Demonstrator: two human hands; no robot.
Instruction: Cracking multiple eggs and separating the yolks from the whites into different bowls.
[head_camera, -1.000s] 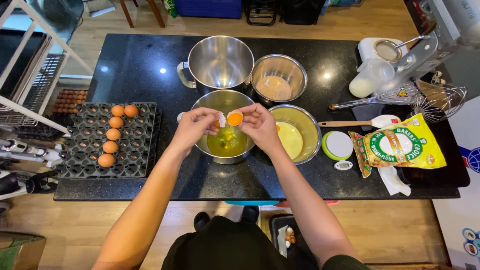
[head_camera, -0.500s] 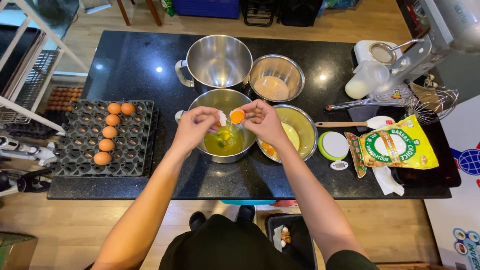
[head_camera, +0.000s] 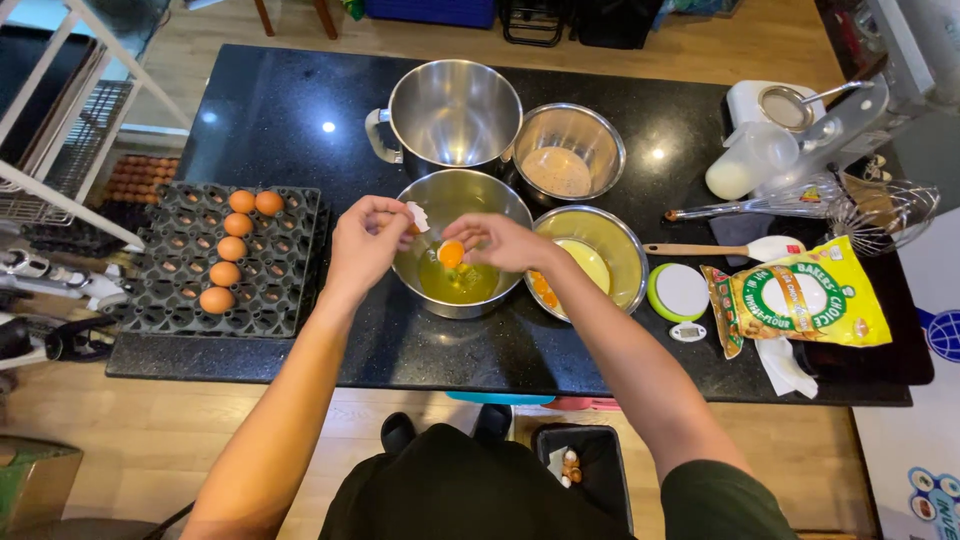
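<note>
My left hand (head_camera: 367, 240) grips one half of a cracked eggshell (head_camera: 416, 216) over the left rim of a steel bowl (head_camera: 462, 195) that holds egg whites. My right hand (head_camera: 500, 243) holds the other shell half with an orange yolk (head_camera: 451, 253) in it, above the middle of the same bowl. Both hands are close together, a few centimetres apart. To the right stands a second steel bowl (head_camera: 612, 232) with yellow yolks in it.
A black egg tray (head_camera: 270, 290) with several brown eggs sits at the left. Behind stand a large mixing bowl (head_camera: 455, 110) and a bowl of brown powder (head_camera: 568, 150). A flour bag (head_camera: 800, 298), spatula (head_camera: 720, 249), whisk (head_camera: 860, 205) and green-rimmed lid (head_camera: 679, 291) lie right. A bin (head_camera: 585, 475) stands below the counter.
The two shell halves have lowered slightly over the whites bowl, and the yolk now rests lower in the right-hand shell. My head view has shifted a little.
</note>
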